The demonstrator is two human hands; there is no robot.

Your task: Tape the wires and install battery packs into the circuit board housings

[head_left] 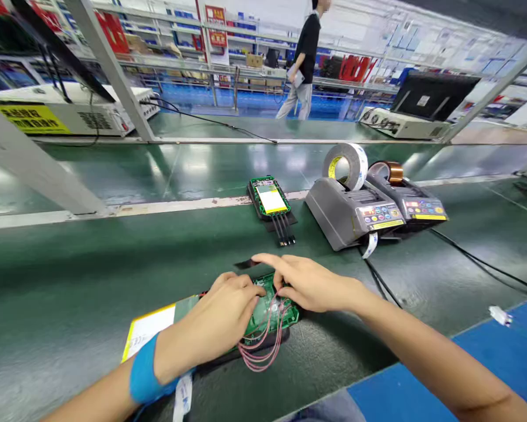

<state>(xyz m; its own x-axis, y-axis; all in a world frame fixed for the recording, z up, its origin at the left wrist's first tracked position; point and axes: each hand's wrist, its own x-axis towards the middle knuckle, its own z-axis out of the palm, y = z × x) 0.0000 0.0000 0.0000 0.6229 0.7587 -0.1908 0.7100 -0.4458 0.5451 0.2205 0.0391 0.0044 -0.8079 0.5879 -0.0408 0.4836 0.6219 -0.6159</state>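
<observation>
My left hand [232, 305] rests with bent fingers on a green circuit board [258, 313] in a dark housing, steadying it against the bench. Over the board's far right part is my right hand [307, 284]. Its index finger is stretched out, with a strip of black tape [246, 264] at the tip. The thumb and bent fingers touch the board beside thin pink wires [263, 351], which loop over the near edge. Whether they pinch a wire I cannot tell. A white sheet with a yellow border [153, 328] lies partly under my left forearm.
A second unit with a green board [269, 199] and flat black cables lies ahead. Two tape dispensers [355, 211] stand at the right, with a grey tape roll [355, 167] and a copper-coloured roll [390, 172] on top. Black cables [377, 278] trail nearby. A person [305, 58] is beyond the bench.
</observation>
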